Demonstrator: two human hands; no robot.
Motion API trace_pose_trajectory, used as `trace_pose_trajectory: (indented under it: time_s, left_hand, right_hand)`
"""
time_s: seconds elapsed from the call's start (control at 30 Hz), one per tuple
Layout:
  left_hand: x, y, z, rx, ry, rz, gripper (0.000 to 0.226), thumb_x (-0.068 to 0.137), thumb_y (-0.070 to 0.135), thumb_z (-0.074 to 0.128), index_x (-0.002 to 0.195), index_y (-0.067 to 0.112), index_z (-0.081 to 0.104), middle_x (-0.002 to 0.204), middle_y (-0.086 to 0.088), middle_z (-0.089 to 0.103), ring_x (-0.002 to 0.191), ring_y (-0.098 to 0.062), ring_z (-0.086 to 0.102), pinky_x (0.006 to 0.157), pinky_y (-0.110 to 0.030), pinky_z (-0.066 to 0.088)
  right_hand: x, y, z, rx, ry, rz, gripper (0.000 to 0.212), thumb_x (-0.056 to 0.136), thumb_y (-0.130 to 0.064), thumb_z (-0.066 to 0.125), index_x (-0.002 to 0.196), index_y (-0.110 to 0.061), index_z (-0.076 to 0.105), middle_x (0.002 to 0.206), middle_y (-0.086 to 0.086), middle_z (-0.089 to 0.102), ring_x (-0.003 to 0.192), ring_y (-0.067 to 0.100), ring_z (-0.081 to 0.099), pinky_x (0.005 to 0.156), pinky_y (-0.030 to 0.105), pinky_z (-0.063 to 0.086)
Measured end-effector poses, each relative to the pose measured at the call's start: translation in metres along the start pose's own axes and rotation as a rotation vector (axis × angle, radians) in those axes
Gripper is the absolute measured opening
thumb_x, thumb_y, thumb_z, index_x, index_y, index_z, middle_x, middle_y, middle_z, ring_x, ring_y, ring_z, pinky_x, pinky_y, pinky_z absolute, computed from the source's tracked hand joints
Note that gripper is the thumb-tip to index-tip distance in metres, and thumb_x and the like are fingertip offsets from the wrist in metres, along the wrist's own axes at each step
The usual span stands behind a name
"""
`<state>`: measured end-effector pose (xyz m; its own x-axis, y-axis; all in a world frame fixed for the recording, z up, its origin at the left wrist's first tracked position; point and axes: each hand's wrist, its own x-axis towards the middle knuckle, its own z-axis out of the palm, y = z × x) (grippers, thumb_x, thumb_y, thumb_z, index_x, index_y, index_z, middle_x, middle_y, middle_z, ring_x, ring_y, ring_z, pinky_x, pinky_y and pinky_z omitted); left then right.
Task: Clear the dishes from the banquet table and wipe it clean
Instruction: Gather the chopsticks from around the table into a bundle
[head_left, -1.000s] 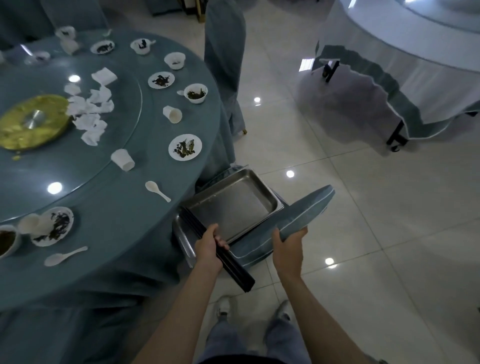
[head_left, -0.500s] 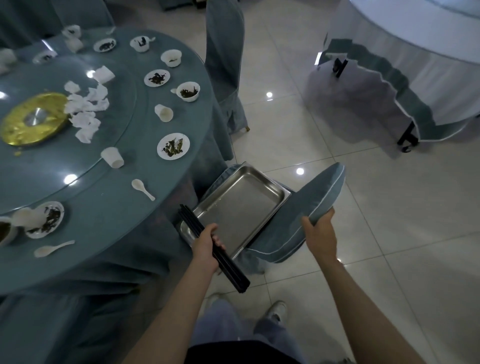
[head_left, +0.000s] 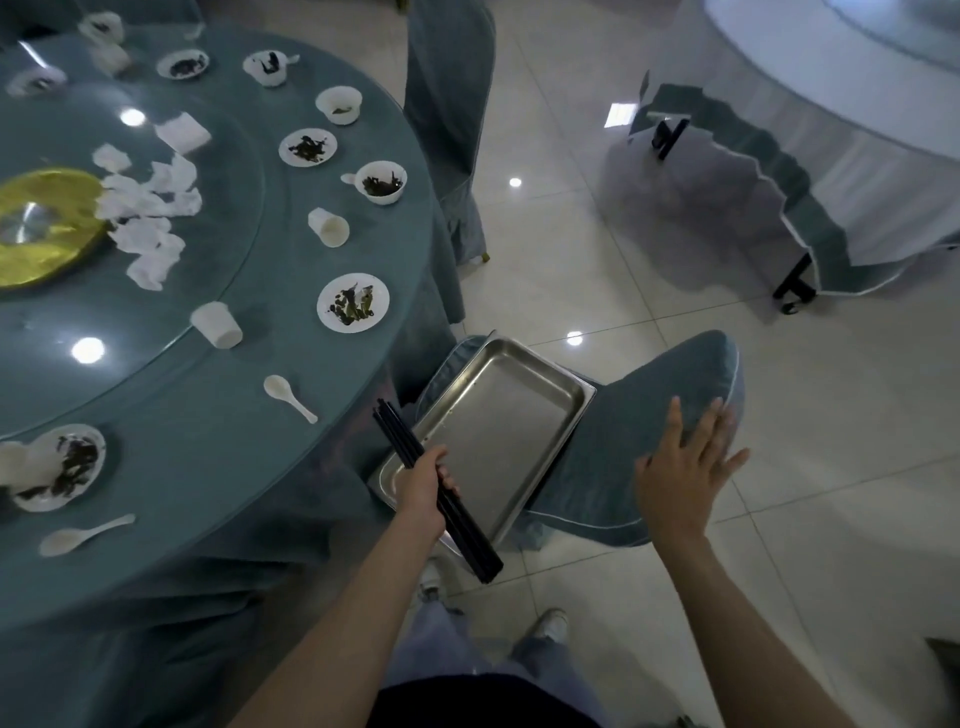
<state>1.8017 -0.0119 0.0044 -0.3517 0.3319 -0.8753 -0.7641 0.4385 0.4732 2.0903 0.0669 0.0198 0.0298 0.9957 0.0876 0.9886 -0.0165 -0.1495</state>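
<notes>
Dishes (head_left: 353, 303) with scraps sit scattered on the teal banquet table (head_left: 208, 441), beside a steel tray (head_left: 498, 431) on a chair (head_left: 602, 457). The left hand (head_left: 423, 483) grips black chopsticks (head_left: 470, 540); the right hand (head_left: 675, 467) is spread wide at the chair's back.

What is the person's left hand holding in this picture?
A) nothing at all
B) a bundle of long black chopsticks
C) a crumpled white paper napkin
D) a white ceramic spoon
B: the left hand has its fingers curled round the bundle of long black chopsticks, over the near edge of the rectangular stainless-steel tray.
</notes>
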Motion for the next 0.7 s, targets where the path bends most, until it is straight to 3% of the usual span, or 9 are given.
trace_pose_trajectory:
  time_s: [0.07, 0.2, 0.4, 0.47, 0.57, 0.7]
  left_hand:
    - [0.014, 0.010, -0.006, 0.019, 0.004, -0.017, 0.009, 0.091, 0.017, 0.074, 0.091, 0.013, 0.066, 0.050, 0.004, 0.046, 0.037, -0.010, 0.041, 0.038, -0.024, 0.039]
    - [0.044, 0.022, -0.017, 0.013, 0.020, -0.064, 0.008, 0.093, 0.017, 0.072, 0.094, 0.012, 0.066, 0.055, 0.003, 0.047, 0.042, -0.011, 0.042, 0.040, -0.025, 0.040]
    - [0.090, 0.022, -0.023, -0.041, 0.057, -0.113, 0.020, 0.094, 0.018, 0.074, 0.079, 0.014, 0.061, 0.055, 0.002, 0.048, 0.042, -0.012, 0.044, 0.043, -0.025, 0.040]
    - [0.110, 0.014, -0.024, -0.037, 0.095, -0.117, 0.026, 0.094, 0.018, 0.074, 0.075, 0.015, 0.057, 0.053, 0.002, 0.048, 0.040, -0.012, 0.043, 0.042, -0.025, 0.040]
    - [0.149, -0.007, -0.023, -0.005, 0.166, -0.112, 0.032, 0.093, 0.018, 0.075, 0.072, 0.017, 0.051, 0.050, 0.002, 0.048, 0.038, -0.012, 0.043, 0.042, -0.026, 0.040]
    - [0.202, -0.043, -0.019, 0.014, 0.218, -0.136, 0.031, 0.094, 0.020, 0.073, 0.071, 0.016, 0.052, 0.050, 0.001, 0.049, 0.041, -0.014, 0.044, 0.044, -0.027, 0.041]
  right_hand:
    - [-0.004, -0.016, 0.008, -0.010, -0.022, -0.153, 0.071, 0.094, -0.014, 0.053, 0.161, -0.016, 0.029, 0.171, 0.017, 0.009, 0.159, 0.033, -0.002, 0.124, 0.062, -0.009]
    - [-0.017, -0.055, 0.036, 0.038, -0.245, -0.310, 0.068, 0.092, -0.010, 0.063, 0.156, -0.014, 0.039, 0.168, 0.015, 0.025, 0.159, 0.031, 0.012, 0.127, 0.060, 0.011]
    - [-0.028, -0.080, 0.093, 0.167, -0.576, -0.230, 0.057, 0.099, -0.008, 0.054, 0.154, -0.012, 0.041, 0.166, 0.012, 0.028, 0.155, 0.029, 0.024, 0.125, 0.044, 0.027]
    - [-0.029, -0.082, 0.118, 0.263, -0.670, -0.162, 0.054, 0.098, -0.005, 0.057, 0.151, -0.009, 0.046, 0.162, 0.014, 0.033, 0.149, 0.031, 0.035, 0.118, 0.038, 0.036]
    - [-0.028, -0.083, 0.160, 0.395, -0.769, 0.051, 0.047, 0.096, 0.003, 0.061, 0.141, -0.004, 0.054, 0.147, 0.017, 0.049, 0.130, 0.031, 0.051, 0.101, 0.024, 0.037]
    - [-0.027, -0.072, 0.218, 0.513, -0.835, 0.220, 0.045, 0.094, 0.004, 0.061, 0.137, -0.007, 0.057, 0.133, 0.015, 0.059, 0.121, 0.028, 0.055, 0.095, 0.028, 0.040]
